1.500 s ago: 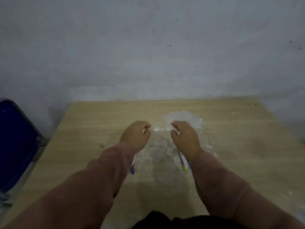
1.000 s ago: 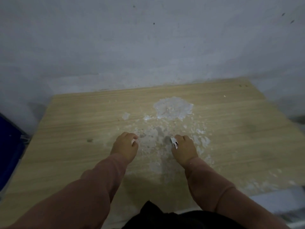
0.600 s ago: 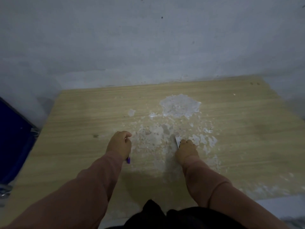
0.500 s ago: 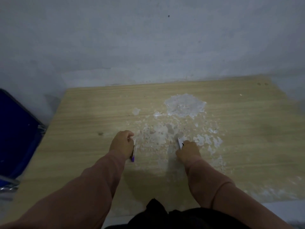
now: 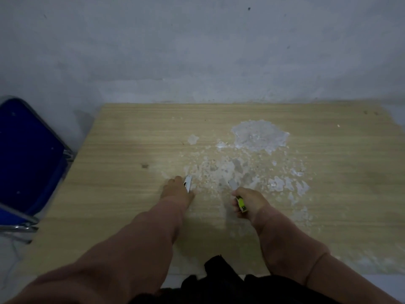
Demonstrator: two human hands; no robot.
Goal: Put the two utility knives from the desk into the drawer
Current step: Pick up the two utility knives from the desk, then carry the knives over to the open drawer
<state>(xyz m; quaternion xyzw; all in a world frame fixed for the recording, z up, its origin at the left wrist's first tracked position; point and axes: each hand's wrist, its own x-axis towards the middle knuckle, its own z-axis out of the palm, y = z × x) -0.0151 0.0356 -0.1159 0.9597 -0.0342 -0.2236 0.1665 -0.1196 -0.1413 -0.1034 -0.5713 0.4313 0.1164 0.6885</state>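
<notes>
My left hand (image 5: 177,191) is closed around a utility knife (image 5: 187,182); only its white and grey tip shows past my fingers. My right hand (image 5: 249,200) grips a second utility knife (image 5: 240,202) with a yellow-green body, its grey front end pointing away from me. Both hands hover low over the near middle of the wooden desk (image 5: 122,172). No drawer is in view.
A patch of peeled white surface (image 5: 259,136) with scattered flakes spreads over the desk's middle and right. A blue chair (image 5: 24,154) with a metal frame stands at the left of the desk. A grey wall rises behind the desk's far edge.
Both hands closed on the knives at mid-desk and pulled back toward me with them. The right hand has turned, so the yellow-green knife body now shows.
</notes>
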